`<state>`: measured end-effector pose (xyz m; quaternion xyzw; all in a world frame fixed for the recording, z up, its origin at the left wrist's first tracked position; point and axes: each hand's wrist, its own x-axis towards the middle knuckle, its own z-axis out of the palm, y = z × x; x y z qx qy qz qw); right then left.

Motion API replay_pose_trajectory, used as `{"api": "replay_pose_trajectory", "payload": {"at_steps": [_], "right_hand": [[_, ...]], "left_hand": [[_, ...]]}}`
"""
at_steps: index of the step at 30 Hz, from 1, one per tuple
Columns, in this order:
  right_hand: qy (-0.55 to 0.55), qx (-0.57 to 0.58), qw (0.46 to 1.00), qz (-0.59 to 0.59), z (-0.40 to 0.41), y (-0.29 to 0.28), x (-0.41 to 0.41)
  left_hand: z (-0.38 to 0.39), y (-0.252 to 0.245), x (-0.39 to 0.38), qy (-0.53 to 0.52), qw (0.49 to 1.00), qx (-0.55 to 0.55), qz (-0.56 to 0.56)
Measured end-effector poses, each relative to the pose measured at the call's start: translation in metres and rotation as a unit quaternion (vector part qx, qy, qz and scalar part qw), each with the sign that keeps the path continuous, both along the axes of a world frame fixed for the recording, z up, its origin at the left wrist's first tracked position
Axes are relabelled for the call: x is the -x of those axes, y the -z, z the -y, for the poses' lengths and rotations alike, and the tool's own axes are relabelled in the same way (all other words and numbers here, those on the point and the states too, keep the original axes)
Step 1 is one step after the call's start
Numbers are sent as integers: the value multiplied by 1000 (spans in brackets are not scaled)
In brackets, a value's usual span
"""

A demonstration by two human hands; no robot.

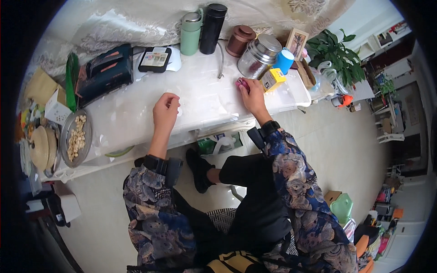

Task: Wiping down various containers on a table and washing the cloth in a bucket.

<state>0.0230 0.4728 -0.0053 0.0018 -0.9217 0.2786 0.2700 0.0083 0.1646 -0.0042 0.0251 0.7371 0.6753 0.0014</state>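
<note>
My right hand (252, 97) has its fingers around a small pink-purple object (242, 84) on the white table, in front of a lidded glass-and-metal jar (258, 56). Just right of that hand is a yellow-and-white box (272, 80), with a blue cup (283, 60) behind it. My left hand (166, 108) is over the table's front part, its fingers curled; whether anything small is between them cannot be told. A metal plate of nuts (89, 136) lies far to the left.
Along the back stand a green bottle (190, 36), a black flask (213, 30), a brown canister (240, 42) and a black scale-like device (155, 61). A dark gift box (106, 73) is at left, a picture frame (296, 42) and potted plant (336, 56) at right.
</note>
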Motion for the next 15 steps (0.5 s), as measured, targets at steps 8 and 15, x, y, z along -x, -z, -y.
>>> {"api": "replay_pose_trajectory", "payload": {"at_steps": [8,15], "right_hand": [[-42,-48,998,-9,-8,16,0],[-40,18,998,35,-6,13,-9]], "left_hand": [[5,1,-3,-24,1000,12,-12],[10,1,-11,-17,1000,19,-18]]}}
